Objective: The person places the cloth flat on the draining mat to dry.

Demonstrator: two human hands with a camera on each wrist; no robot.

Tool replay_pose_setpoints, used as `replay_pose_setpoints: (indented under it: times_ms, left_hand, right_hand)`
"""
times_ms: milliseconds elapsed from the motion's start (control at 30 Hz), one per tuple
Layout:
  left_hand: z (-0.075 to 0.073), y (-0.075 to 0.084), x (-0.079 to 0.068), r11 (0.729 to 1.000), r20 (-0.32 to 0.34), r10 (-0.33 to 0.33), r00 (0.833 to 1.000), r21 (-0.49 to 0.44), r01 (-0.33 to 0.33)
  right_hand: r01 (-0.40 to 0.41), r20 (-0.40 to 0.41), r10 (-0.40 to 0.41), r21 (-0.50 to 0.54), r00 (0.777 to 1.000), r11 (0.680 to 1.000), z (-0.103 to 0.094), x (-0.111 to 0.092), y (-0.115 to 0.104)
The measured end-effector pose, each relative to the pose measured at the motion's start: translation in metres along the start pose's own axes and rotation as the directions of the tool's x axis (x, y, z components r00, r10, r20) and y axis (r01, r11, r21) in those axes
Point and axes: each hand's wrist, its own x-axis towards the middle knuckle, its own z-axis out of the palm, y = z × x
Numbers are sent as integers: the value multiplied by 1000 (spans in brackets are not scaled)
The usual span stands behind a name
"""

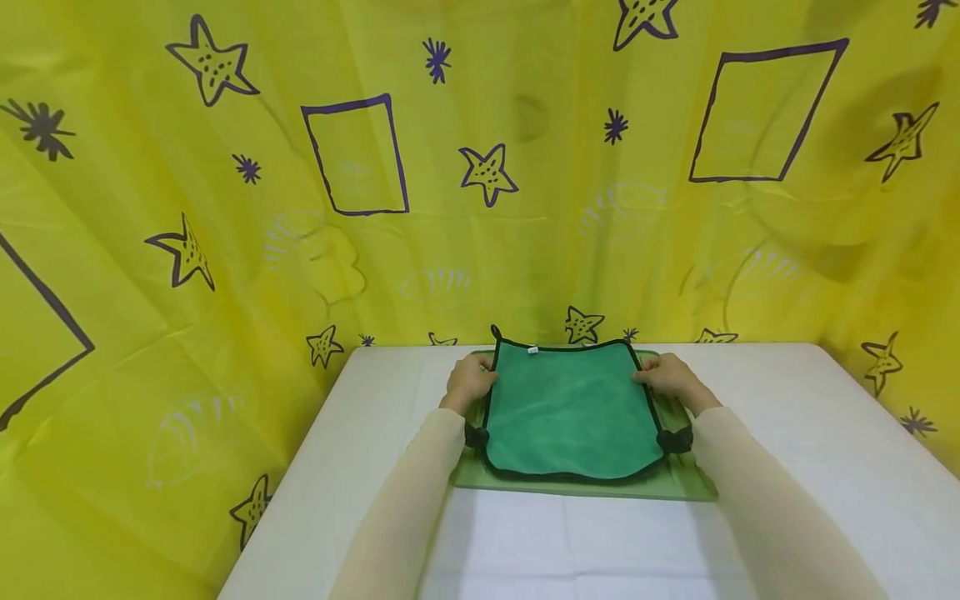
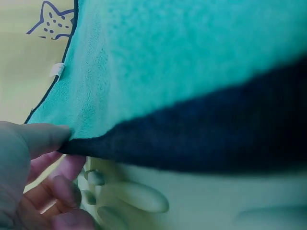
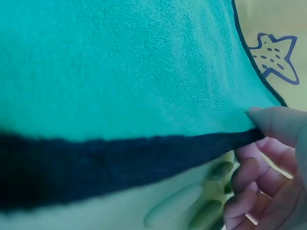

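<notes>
A green towel [image 1: 573,408] with dark edging, a small white tag and a loop at its far left corner is spread out between both hands. On its left edge, my left hand [image 1: 470,381] pinches the dark border between thumb and fingers; the left wrist view shows this hand [image 2: 43,167] close up. The opposite edge is pinched the same way by my right hand [image 1: 670,377], also seen in the right wrist view. Beneath the towel [image 3: 120,72] lies a light green mat or tray [image 1: 585,487] with raised oval shapes, mostly covered.
The mat lies on a white table [image 1: 375,433]. Behind and to both sides hangs a yellow curtain [image 1: 525,250] printed with stars and squares. Dark wrist straps or camera mounts [image 1: 675,439] sit near both sleeves, beside the towel's edges.
</notes>
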Motion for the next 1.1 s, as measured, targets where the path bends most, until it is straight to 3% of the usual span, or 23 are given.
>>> replay_pose_setpoints:
  times_ms: [267,500,700,833,1033,1100]
  left_hand:
    - [-8,5,1,999,-38,9,999,-47,-11]
    - [-11,0,-5,999,29,52,998,8,-52]
    - [-14,-8,-17,989,91,145,985,14,-147]
    - [-22,-15,-31,969,182,237,954,24,-245]
    - [-31,-23,-57,917,329,360,873,49,-397]
    - [-33,-24,-64,907,360,378,853,44,-420]
  right_hand:
    - [19,-145,-27,-61,989,998,-1,-10,-18]
    - [-4,-23,2,-69,1000,998,-1,-12,-2]
    - [22,39,-24,50,999,999,0,-26,4]
    - [59,82,-66,85,995,995,3,-42,7]
    - [130,181,-150,115,972,985,3,-67,13]
    - [160,229,-182,111,956,981,1,-75,16]
